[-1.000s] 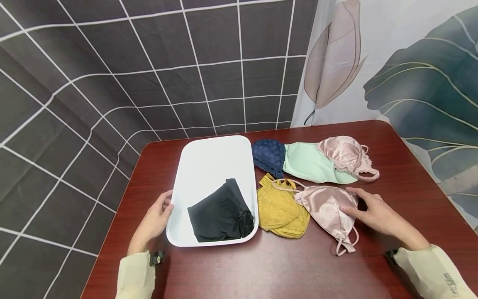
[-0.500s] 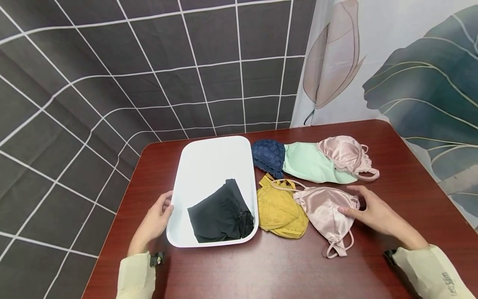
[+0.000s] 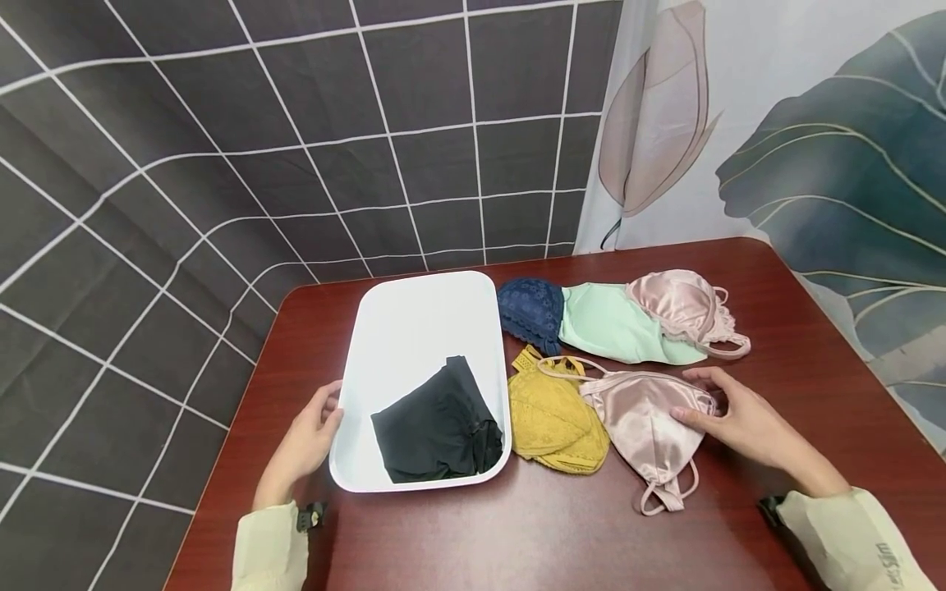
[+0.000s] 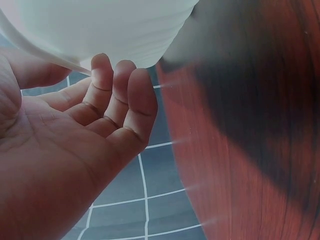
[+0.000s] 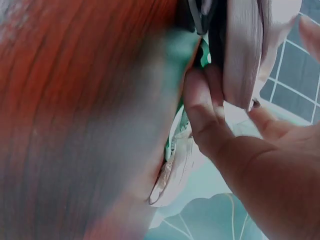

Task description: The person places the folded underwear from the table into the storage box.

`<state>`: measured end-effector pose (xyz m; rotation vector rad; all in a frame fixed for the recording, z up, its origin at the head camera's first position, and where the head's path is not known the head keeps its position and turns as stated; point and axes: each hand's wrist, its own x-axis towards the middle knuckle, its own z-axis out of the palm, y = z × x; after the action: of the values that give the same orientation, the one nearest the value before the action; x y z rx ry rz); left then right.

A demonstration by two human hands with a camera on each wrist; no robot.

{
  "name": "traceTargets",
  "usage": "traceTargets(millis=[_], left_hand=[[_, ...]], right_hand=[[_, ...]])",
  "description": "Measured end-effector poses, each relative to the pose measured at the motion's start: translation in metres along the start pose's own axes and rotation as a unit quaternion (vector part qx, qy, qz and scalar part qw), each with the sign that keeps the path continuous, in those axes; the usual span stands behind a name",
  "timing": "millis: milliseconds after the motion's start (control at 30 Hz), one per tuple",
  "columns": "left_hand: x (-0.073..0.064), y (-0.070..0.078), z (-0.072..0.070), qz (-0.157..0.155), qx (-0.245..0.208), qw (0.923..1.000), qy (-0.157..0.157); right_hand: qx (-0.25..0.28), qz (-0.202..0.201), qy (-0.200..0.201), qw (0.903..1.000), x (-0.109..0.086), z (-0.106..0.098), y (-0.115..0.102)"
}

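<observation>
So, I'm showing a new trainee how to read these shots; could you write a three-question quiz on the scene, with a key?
1. Which garment lies inside the white tray?
2. True or false: the right hand is holding the mustard-yellow bra.
3. Fill the blank: in the far row, the ____ lies between the navy bra and the lace-trimmed pink bra.

Key:
1. The black garment.
2. False; it holds the nearer pink satin bra.
3. mint-green piece.

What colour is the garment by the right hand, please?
The garment is pale pink, best in the head view.
</observation>
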<state>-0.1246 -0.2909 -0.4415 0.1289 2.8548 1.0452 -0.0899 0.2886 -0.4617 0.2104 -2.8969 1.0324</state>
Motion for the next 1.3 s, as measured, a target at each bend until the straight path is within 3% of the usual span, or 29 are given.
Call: traceTargets(millis=[167, 367, 467, 633, 767, 933, 1133, 1300], left_hand=[[0.000, 0.000, 0.000, 0.001, 0.001, 1.0000, 0.002], [0.000, 0.000, 0.000, -0.002, -0.001, 1.0000, 0.002], [0.001, 0.000, 0.001, -0.004, -0.003, 1.0000, 0.001], [0.000, 0.001, 0.000, -0.004, -0.005, 1.0000, 0.000], [0.001, 0.001, 0.000, -0.005, -0.004, 1.0000, 0.002], [0.001, 0.001, 0.001, -0.005, -0.001, 1.0000, 0.001], [0.001, 0.000, 0.001, -0.007, -0.001, 1.0000, 0.000], [0.000, 0.001, 0.000, -0.009, -0.002, 1.0000, -0.003]], right_hand=[[-0.005, -0.020, -0.011, 0.9997, -0.001, -0.001, -0.002], [0.031, -0.066, 0.019, 0.9972, -0.001, 0.001, -0.002], [0.059, -0.113, 0.039, 0.9911, 0.001, 0.002, -0.002], [0.090, -0.174, 0.054, 0.9791, 0.000, -0.004, -0.020], [0.097, -0.188, 0.046, 0.9763, 0.002, -0.002, -0.011], [0.095, -0.176, 0.037, 0.9791, 0.000, -0.002, -0.006], [0.087, -0.190, 0.045, 0.9769, -0.006, -0.011, -0.021], [0.091, -0.188, 0.090, 0.9738, -0.008, -0.021, -0.039]])
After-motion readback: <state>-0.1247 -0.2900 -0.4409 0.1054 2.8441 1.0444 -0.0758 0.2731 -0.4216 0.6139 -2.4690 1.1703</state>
